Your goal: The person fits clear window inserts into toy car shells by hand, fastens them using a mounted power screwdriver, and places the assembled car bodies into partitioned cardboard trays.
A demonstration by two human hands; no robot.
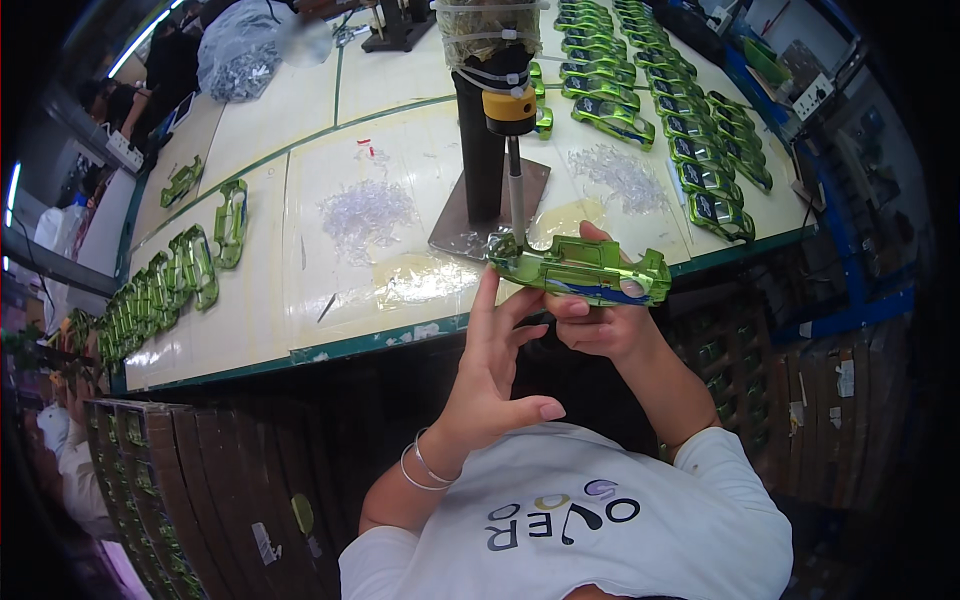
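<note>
Shell point(590, 270), green and car-shaped, held under the driver point(510, 108) above the near edge of the pale table point(250, 325); right hand point(605, 328) closed on it, left hand point(490, 360) half open, touching its end with a fingertip. Two heaps of clear bits point(368, 216) and rows of other shells point(718, 212) lie on the surface; a plastic bag point(242, 50) behind, brown stacks point(250, 500) below

Large clear plastic bag point(240, 48) at upper left, white power strip point(814, 98) at right.

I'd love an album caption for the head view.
The right hand holds, and the left hand touches, a green car-shaped shell beneath an upright tool.
</note>
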